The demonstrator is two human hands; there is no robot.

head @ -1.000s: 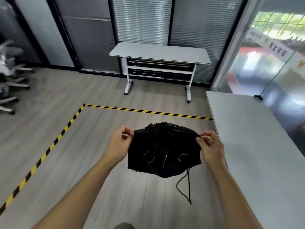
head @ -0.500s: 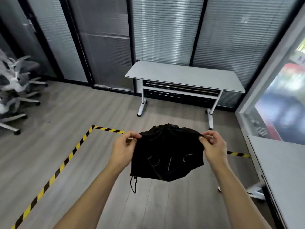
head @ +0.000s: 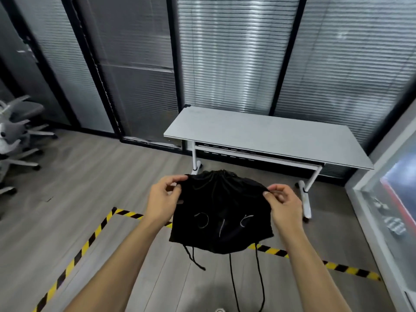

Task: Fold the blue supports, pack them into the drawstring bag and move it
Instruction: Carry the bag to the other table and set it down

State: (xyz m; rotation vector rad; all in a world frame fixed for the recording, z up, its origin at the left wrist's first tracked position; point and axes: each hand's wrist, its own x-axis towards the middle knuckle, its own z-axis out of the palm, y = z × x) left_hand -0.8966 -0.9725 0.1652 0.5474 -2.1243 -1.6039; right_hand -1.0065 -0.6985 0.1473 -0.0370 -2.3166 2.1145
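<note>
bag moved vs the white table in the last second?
Yes. The black drawstring bag, pinched by both hands, now hangs just in front of the white table; earlier the table sat well beyond it, so it has been carried closer.

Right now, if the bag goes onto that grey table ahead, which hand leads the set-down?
Probably the right hand. Both it and the left hand pinch the drawstring bag at its top corners, but the table sits ahead and to the right, on that hand's side.

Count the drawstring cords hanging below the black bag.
3. One short cord hangs under the bag's left corner; two long cords, one below the middle and one below the right, run out of frame. More may be hidden behind the bag.
</note>
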